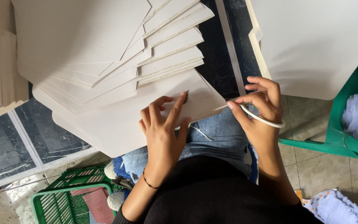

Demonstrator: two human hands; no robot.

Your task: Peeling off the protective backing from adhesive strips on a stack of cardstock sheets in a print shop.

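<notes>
Head cam | L hand [162, 128] fingers spread flat on card sheet [116, 120] | R hand [260, 110] fingers pinch white strip [264, 119]

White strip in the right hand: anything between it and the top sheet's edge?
Nothing visible. The right hand pinches the white strip right at the near corner of the top sheet, which the left hand presses flat. The gap between fingertips and sheet edge looks clear.
</notes>
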